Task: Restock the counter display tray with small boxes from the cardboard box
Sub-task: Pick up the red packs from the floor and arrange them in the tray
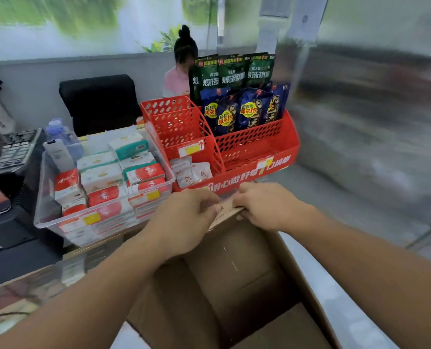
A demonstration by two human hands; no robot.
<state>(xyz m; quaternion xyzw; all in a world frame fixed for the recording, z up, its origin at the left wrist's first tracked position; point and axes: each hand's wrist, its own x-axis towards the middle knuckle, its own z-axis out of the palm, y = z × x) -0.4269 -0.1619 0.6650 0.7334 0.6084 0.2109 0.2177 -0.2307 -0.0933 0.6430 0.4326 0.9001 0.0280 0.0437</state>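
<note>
An open brown cardboard box stands in front of me, and its inside looks bare. My left hand and my right hand both grip the box's far flap at its top edge. Just behind the flap stands the red perforated display tray, with blue and green snack packets in its back tiers and a few small white packets at its front left. Left of it, a clear plastic bin holds several small red-and-white and teal boxes.
A person in pink sits behind the counter beside a black chair. A keyboard and dark equipment lie at the far left. A water bottle stands behind the clear bin. Glass counter surface spreads to the right.
</note>
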